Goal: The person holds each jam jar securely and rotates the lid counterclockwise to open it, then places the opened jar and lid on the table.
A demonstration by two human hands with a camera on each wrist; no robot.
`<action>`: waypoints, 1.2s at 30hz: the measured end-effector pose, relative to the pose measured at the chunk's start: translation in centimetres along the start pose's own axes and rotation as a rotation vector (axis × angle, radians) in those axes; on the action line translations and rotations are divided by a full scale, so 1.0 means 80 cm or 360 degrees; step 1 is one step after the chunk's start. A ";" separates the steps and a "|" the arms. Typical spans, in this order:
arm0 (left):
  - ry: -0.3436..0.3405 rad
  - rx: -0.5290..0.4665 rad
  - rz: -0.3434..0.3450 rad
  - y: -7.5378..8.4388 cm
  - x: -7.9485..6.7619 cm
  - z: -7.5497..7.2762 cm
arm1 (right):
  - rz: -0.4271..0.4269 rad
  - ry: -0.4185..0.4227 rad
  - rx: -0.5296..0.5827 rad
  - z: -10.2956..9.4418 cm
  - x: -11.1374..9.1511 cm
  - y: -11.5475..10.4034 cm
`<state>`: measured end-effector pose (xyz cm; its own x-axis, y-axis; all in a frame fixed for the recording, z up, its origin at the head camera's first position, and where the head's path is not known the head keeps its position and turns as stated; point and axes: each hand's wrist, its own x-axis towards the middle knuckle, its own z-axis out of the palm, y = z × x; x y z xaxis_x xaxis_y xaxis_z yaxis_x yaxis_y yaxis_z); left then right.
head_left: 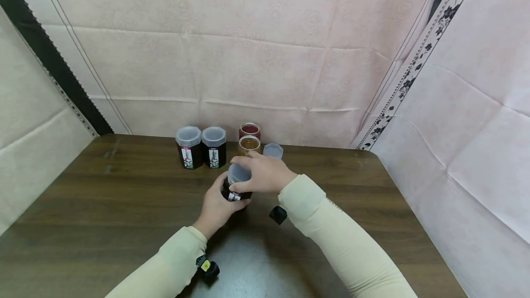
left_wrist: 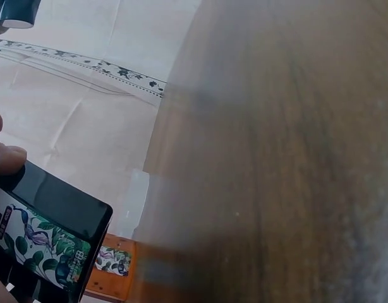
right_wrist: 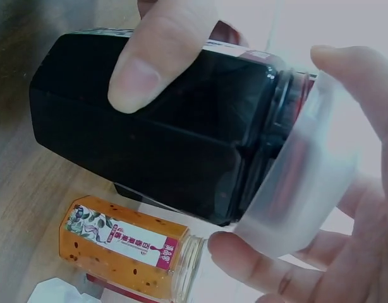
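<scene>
A dark jar with a printed label (right_wrist: 150, 145) is held by my left hand (head_left: 217, 206), thumb and fingers wrapped round its body. My right hand (head_left: 269, 174) grips the frosted plastic lid (right_wrist: 308, 177) at the jar's mouth. In the right wrist view the lid sits askew there, with some of the threaded neck showing. The left wrist view has the jar's dark side (left_wrist: 64, 196) at lower left, part of the left hand over it. Just behind the hands stands a jar of orange preserve with dark seeds (right_wrist: 124, 243), its mouth uncovered.
Two dark jars with frosted lids, the left one (head_left: 189, 148) and the right one (head_left: 214, 148), stand side by side at the back. A lidless red jar (head_left: 250, 128) is behind the orange one. A loose lid (head_left: 273, 151) lies right of them, near the cloth backdrop (head_left: 265, 72).
</scene>
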<state>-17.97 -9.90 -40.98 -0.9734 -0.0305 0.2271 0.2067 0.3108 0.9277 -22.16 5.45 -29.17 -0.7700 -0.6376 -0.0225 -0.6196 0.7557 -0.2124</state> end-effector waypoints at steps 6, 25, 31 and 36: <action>-0.0013 0.0018 0.0029 -0.004 0.001 0.003 | -0.0034 0.0004 0.0007 0.000 -0.001 0.003; 0.0020 0.0048 0.0049 0.000 -0.001 0.009 | -0.0040 -0.0055 0.0357 -0.002 0.000 0.026; 0.0037 0.0038 0.0008 -0.003 -0.001 0.008 | 0.0024 -0.0018 0.0439 0.000 -0.003 0.031; 0.0050 0.0060 0.0018 -0.004 -0.001 0.008 | 0.0045 0.0011 0.0536 0.001 -0.007 0.035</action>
<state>-18.05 -9.34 -41.45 -0.9673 -0.0563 0.2471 0.2131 0.3470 0.9133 -23.49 7.94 -29.82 -0.7880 -0.6150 -0.0268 -0.5133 0.6805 -0.5229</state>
